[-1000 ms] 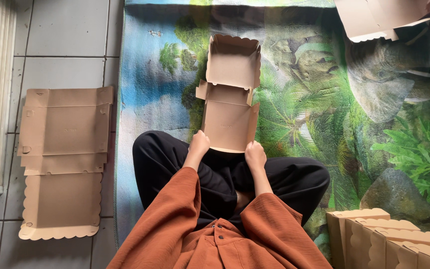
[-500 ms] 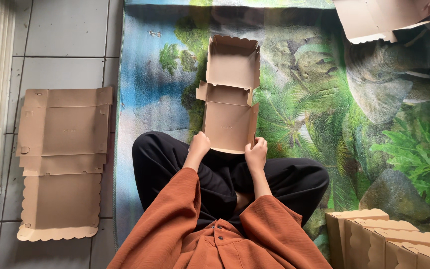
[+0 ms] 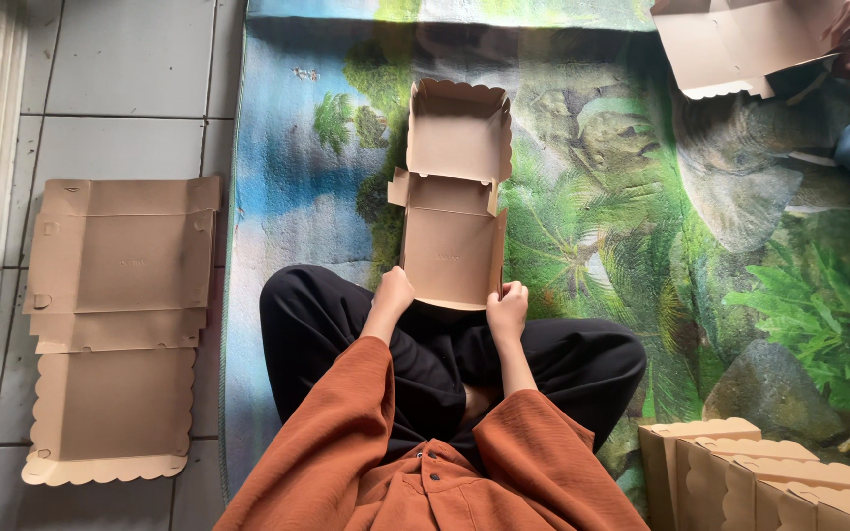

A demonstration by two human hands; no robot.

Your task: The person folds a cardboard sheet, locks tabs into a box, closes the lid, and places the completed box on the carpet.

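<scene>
Cardboard box (image 3: 453,206), half-folded with its scalloped lid open, lies on the printed mat (image 3: 592,246) before crossed legs, left hand (image 3: 393,293) and right hand (image 3: 509,307) gripping its near corners, fingers closed on the edge; flat cardboard sheets (image 3: 115,324) lie on the tiles at left.

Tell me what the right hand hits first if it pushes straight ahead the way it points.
The right hand already grips the near edge of the half-folded cardboard box; that box comes first, with the printed mat beyond it.
</scene>
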